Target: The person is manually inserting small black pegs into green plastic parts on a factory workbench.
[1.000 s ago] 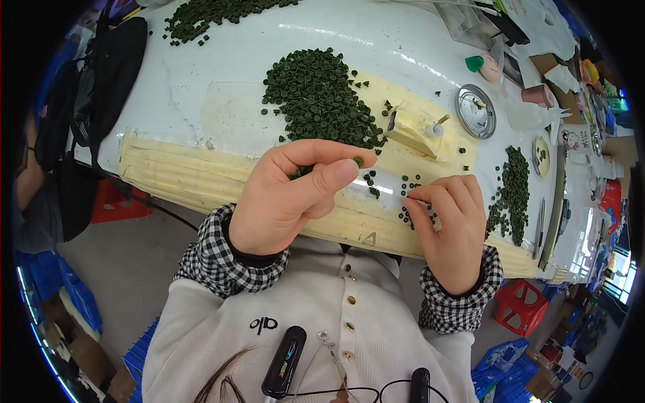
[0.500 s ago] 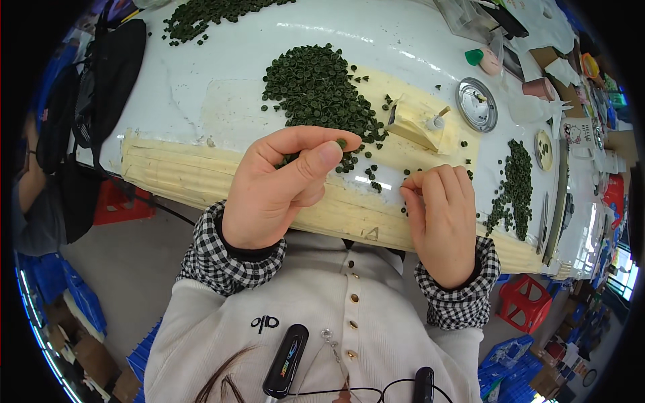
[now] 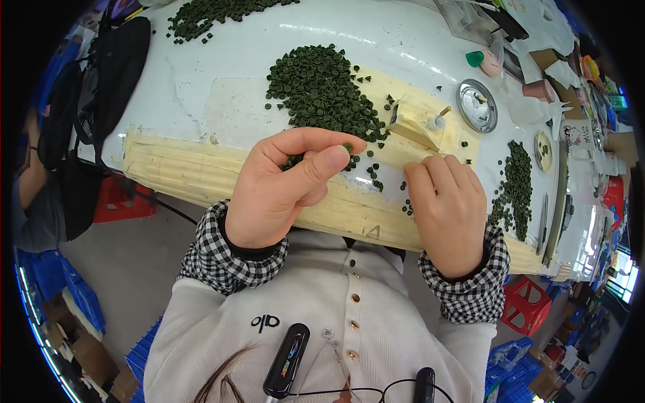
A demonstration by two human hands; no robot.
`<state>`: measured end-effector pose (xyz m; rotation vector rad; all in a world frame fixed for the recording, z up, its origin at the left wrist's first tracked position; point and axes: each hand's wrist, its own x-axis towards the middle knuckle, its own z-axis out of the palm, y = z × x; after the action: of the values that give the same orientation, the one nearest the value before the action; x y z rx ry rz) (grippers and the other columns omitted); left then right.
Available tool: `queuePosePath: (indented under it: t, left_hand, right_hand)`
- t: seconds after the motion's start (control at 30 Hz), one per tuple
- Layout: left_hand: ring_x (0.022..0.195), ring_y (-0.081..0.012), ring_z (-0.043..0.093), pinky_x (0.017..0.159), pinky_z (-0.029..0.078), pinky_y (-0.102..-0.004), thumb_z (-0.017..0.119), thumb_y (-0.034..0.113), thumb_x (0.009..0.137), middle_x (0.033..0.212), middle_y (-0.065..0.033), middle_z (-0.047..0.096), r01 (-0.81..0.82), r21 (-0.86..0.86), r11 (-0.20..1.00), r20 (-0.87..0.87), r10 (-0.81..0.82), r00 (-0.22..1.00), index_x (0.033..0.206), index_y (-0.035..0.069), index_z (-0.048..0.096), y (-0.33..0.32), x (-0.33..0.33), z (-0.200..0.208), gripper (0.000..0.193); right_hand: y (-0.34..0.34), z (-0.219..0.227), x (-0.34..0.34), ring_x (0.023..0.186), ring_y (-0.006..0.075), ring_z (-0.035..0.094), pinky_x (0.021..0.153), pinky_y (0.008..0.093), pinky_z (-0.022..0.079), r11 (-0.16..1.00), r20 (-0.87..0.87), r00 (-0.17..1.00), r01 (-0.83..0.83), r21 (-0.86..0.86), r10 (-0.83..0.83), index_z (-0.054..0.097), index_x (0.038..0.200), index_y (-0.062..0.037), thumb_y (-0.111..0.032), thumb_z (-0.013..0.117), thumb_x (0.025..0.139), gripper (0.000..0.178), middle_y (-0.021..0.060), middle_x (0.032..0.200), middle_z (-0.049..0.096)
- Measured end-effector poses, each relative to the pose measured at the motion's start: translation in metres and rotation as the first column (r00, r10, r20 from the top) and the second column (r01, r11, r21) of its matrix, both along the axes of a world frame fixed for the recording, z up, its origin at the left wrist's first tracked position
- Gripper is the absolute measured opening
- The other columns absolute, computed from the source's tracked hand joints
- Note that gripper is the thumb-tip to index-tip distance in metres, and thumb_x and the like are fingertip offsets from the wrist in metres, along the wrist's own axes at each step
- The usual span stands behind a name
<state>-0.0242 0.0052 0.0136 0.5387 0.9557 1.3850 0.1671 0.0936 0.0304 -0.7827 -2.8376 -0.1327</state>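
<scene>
Pinching a small green ring (image 3: 347, 147) between thumb and forefinger, left hand (image 3: 282, 185) raised at frame centre, fingers closed together on that one piece just below the big heap of green rings (image 3: 322, 91). Resting knuckles-up to the right of centre, right hand (image 3: 447, 208) curled with fingertips pressed down on the yellowish strip (image 3: 201, 171) along the table's near edge; impossible to tell whether anything sits under those fingers. Scattered between the two hands, a few loose green rings (image 3: 373, 176) on the strip. Standing just above the right hand, a pale block-shaped jig (image 3: 411, 121) with a small upright peg. Lying further right, a round metal lid (image 3: 476, 105), and beyond it a second, narrower heap of green rings (image 3: 514, 188) running down the right side of the frame. Spread at the upper left, a third heap (image 3: 215, 12) on the white table (image 3: 188, 80). Hanging at the far left edge, a black bag (image 3: 107, 74). Covering both wrists, black-and-white checked cuffs (image 3: 225, 252) over a cream buttoned top in the lower part of the frame.
</scene>
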Motion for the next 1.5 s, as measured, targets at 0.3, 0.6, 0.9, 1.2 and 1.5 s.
queuePosePath:
  t: [0.3,0.6,0.9,1.2,1.5]
  left_hand:
    - [0.046,-0.0014,0.024,0.042,0.020,-0.0199,0.056,0.011,0.090,0.057,0.0075,0.040,0.004,-0.010,1.000,-0.058,-0.005,0.998,0.104,-0.002,0.060,0.001,0.001,0.001,0.020]
    - [0.058,-0.0009,0.037,0.059,0.035,-0.0175,0.067,0.003,0.078,0.070,0.0044,0.056,0.065,0.033,0.997,-0.406,-0.047,0.913,0.095,0.000,0.067,0.007,0.017,-0.002,0.017]
    - [0.056,-0.0021,0.033,0.056,0.031,-0.0185,0.068,-0.002,0.074,0.057,0.0081,0.036,0.031,0.095,0.995,-0.490,0.019,0.871,0.095,0.002,0.069,0.007,0.022,-0.003,0.021]
    - [0.050,-0.0093,0.038,0.049,0.032,-0.0225,0.069,-0.003,0.072,0.054,-0.0009,0.040,0.039,0.440,0.897,-0.779,0.360,0.513,0.092,0.002,0.068,0.006,0.028,-0.003,0.021]
    - [0.047,-0.0156,0.045,0.042,0.037,-0.0263,0.065,-0.011,0.069,0.062,-0.0063,0.047,0.169,0.545,0.821,-0.828,0.495,0.263,0.099,0.001,0.065,0.004,0.031,-0.013,0.033]
  right_hand:
    - [0.006,-0.011,0.000,0.069,0.0251,0.051,0.061,0.0332,0.043,0.996,-0.202,0.978,0.044,-0.076,-0.059,0.053,0.079,-0.0008,0.003,0.062,0.067,0.015,0.0099,0.074,0.048]
    - [-0.016,0.008,-0.002,0.063,0.0204,0.053,0.053,0.0276,0.044,0.903,-0.552,0.791,0.003,-0.429,-0.264,0.057,0.083,0.0000,0.006,0.063,0.073,0.014,0.0097,0.078,0.055]
    - [-0.025,0.002,-0.015,0.062,0.0190,0.054,0.051,0.0264,0.045,0.886,-0.593,0.746,-0.007,-0.463,-0.304,0.058,0.084,-0.0003,0.005,0.065,0.073,0.014,0.0095,0.078,0.056]
    - [-0.027,0.001,-0.014,0.059,0.0136,0.053,0.051,0.0235,0.043,0.838,-0.601,0.714,-0.037,-0.545,-0.360,0.058,0.083,0.0007,0.004,0.064,0.076,0.010,0.0078,0.077,0.056]
    - [-0.027,-0.003,-0.015,0.055,0.0095,0.049,0.049,0.0213,0.039,0.800,-0.576,0.701,-0.012,-0.599,-0.421,0.058,0.082,-0.0006,0.003,0.064,0.077,0.008,0.0057,0.076,0.056]
